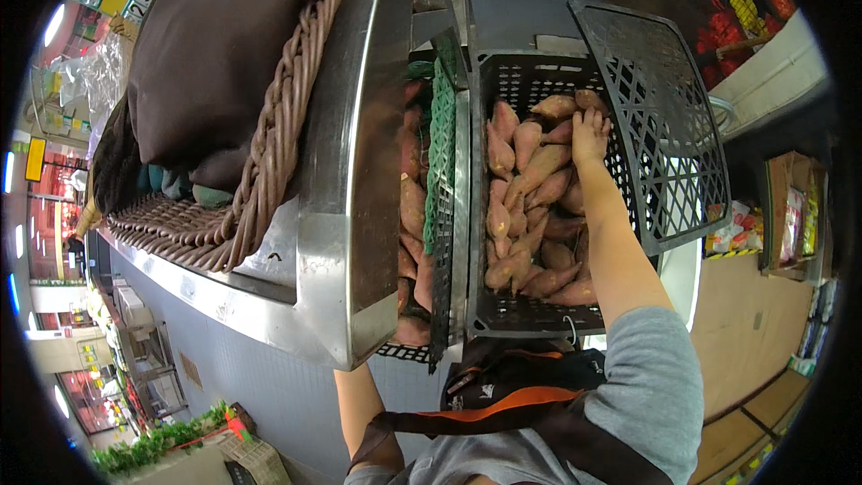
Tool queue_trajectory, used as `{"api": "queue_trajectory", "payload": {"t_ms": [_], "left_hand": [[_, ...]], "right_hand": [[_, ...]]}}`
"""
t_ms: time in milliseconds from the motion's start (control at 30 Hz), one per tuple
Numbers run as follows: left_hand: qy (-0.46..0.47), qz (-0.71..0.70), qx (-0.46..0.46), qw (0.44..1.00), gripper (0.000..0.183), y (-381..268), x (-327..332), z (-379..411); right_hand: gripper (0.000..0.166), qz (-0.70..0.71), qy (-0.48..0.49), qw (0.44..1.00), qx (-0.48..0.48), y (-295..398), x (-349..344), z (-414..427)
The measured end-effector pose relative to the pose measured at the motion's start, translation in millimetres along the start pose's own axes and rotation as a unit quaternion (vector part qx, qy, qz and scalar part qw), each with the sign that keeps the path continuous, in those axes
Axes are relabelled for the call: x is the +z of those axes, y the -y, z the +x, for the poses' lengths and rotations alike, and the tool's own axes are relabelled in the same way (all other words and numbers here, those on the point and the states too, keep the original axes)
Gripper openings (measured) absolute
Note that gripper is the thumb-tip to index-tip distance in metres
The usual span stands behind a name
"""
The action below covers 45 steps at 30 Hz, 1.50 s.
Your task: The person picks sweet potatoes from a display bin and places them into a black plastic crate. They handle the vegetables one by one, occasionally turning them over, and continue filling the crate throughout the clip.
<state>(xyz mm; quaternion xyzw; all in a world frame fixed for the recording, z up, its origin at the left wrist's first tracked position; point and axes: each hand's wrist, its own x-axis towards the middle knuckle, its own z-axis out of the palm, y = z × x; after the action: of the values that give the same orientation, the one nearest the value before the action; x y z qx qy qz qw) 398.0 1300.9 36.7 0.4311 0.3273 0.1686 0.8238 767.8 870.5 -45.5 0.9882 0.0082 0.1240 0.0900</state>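
Observation:
My right hand (591, 138) reaches into the far right part of a black plastic crate (479, 215) full of sweet potatoes (539, 172). Its fingertips touch a sweet potato (588, 101) near the crate's far corner; what lies under the palm is hidden. My left hand is out of view, its forearm passing behind the corner of a steel counter (374, 323). Below that counter, a second black crate (441, 283) holds more sweet potatoes (412, 202). Green netting (441, 148) hangs over its side.
A black lattice crate (663, 128) leans against the right side of the full crate. On the counter at left stands a wicker basket (269, 148) draped with dark brown cloth (222, 47). Cardboard boxes (794, 212) and shelf goods line the right.

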Motion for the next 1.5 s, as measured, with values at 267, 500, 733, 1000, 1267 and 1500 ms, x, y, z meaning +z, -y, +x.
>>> {"api": "queue_trajectory", "payload": {"t_ms": [267,500,733,1000,1267,1500], "left_hand": [[-0.023,0.040,-0.053,0.998,0.034,22.0,29.3,-9.4],[0.021,0.069,-0.048,0.996,0.024,11.7,45.6,-41.9],[0.082,0.087,-0.053,0.991,0.027,6.2,68.9,-70.3],[0.324,0.056,-0.120,0.937,0.055,12.9,150.4,-99.3],[0.231,-0.021,-0.119,0.965,0.055,16.6,148.8,-89.8],[0.093,-0.047,-0.070,0.992,0.047,19.0,86.8,-57.3]], "right_hand": [[0.023,-0.036,0.149,0.984,-0.090,-9.3,-3.7,18.2],[0.044,0.178,0.162,0.965,0.103,-1.1,-18.6,-27.2],[0.045,0.815,0.368,0.388,0.222,-4.3,-63.3,-128.7],[0.048,0.832,0.467,0.298,0.043,46.2,-204.1,-190.0],[0.036,0.779,0.483,0.396,-0.062,72.5,-222.3,-179.8],[0.036,0.489,0.138,0.858,0.078,48.1,-51.0,-70.1]]}}
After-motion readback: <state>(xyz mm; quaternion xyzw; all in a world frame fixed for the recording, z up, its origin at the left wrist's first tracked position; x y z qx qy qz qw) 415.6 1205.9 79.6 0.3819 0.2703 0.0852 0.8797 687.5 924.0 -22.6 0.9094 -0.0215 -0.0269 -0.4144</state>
